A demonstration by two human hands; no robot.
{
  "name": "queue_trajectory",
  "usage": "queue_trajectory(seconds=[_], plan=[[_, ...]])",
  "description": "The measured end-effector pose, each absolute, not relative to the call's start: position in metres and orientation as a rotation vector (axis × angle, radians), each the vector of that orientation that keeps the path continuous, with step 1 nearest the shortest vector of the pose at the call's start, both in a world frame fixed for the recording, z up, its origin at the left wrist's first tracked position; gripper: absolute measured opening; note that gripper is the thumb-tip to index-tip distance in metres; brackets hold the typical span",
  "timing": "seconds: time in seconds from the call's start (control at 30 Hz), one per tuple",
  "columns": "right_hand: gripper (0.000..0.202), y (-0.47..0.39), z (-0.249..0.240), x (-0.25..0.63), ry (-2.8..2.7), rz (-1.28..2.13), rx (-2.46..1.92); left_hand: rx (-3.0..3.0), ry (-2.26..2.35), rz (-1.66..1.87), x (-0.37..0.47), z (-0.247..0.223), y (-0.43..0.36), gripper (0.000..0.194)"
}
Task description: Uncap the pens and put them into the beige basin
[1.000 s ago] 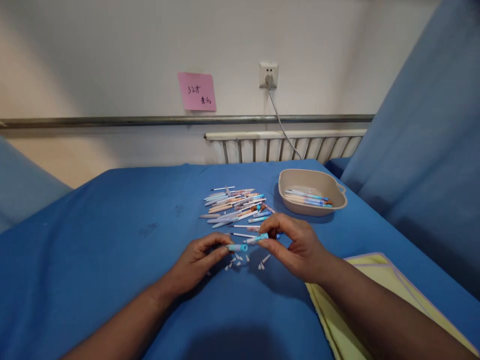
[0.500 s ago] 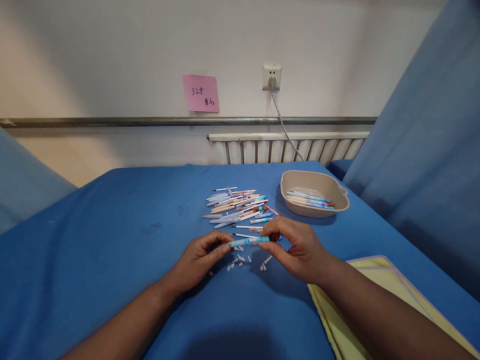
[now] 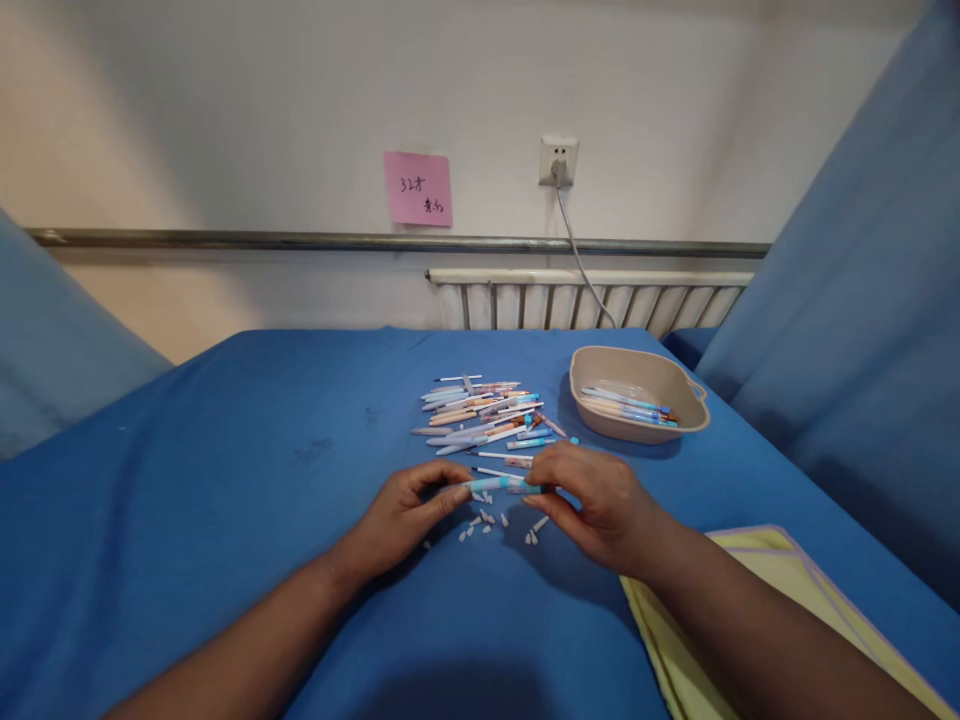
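Between my hands a light-blue pen (image 3: 491,484) is held level above the blue cloth. My left hand (image 3: 409,510) pinches its left end between thumb and fingers. At the other end, the thumb and fingers of my right hand (image 3: 596,500) close round the pen and hide its tip. Just beyond lies a loose heap of pens, pen barrels and refills (image 3: 480,415). Several small whitish cone-shaped pieces (image 3: 486,518) are scattered on the cloth under and in front of the pen.
A beige plastic basket (image 3: 637,362) with several pens inside stands at the back right. A folded yellow cloth (image 3: 757,560) lies under my right forearm. Blue curtains (image 3: 847,250) hang at both sides. Behind the table are a white radiator (image 3: 585,277), a metal pipe and a plugged-in cord.
The view has shifted slightly to the left. Both hands still hold the pen; it has turned a little, and my right fingers have shifted around its end.
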State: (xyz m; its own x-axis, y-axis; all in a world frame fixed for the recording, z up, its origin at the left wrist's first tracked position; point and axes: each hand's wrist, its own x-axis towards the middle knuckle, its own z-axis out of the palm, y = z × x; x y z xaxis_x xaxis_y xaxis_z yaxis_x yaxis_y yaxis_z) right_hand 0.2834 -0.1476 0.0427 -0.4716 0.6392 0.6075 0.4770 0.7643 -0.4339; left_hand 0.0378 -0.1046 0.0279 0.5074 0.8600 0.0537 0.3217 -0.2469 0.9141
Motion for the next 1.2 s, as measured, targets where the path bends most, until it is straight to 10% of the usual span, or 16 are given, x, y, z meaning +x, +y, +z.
queue_trajectory(seconds=[1.2], plan=[[0.042,-0.134,0.020,0.272,-1.692,0.824,-1.135,1.866,0.901,0.513,0.048,0.030,-0.112,0.024]])
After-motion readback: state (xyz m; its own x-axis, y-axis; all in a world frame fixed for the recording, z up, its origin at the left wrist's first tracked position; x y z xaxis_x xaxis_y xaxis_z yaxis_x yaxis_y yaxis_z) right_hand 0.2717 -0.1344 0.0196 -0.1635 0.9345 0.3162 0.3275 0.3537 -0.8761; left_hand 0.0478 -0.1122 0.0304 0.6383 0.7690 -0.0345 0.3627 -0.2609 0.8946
